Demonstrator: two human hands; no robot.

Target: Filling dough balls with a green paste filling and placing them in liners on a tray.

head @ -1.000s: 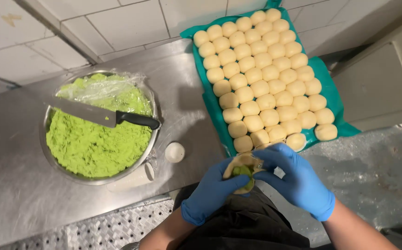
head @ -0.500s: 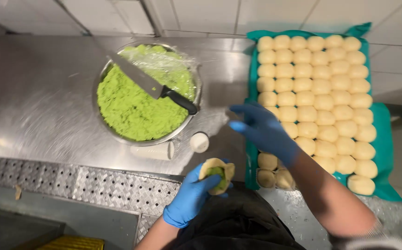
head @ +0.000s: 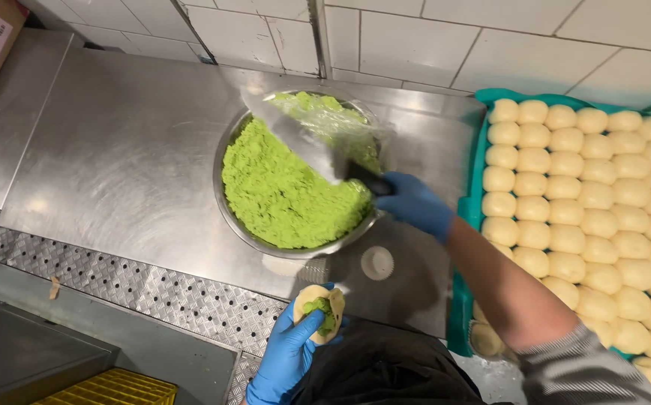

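A: Quick, hands first. Left?

B: My left hand [head: 286, 354], blue glove, low in frame at 6 o'clock. It's cupped around a split bun [head: 320, 313] with green paste in the cut, fingers wrapped on its underside.

A: Right?

B: My right hand [head: 414, 204], also blue glove, fingers closed on the black handle of the knife [head: 307, 142]. Blade runs from the hand toward 10 o'clock, lying over the bowl.

A: Blade touching the paste?

B: Can't tell, it's blurred. It's above the green paste [head: 288, 191], that much is sure.

A: Bowl?

B: Round metal bowl [head: 228, 217] on the steel counter [head: 115, 165], nearly full of paste, clear plastic wrap [head: 340, 120] bunched at its 1 o'clock rim.

A: Anything beside it?

B: Small white cup [head: 376, 262] on the counter just off the bowl's 5 o'clock edge, between bowl and bun.

A: Right side?

B: Teal tray [head: 466, 217] at 3 o'clock from the bowl, packed with rows of pale buns [head: 588, 195]. My right forearm crosses its near corner.
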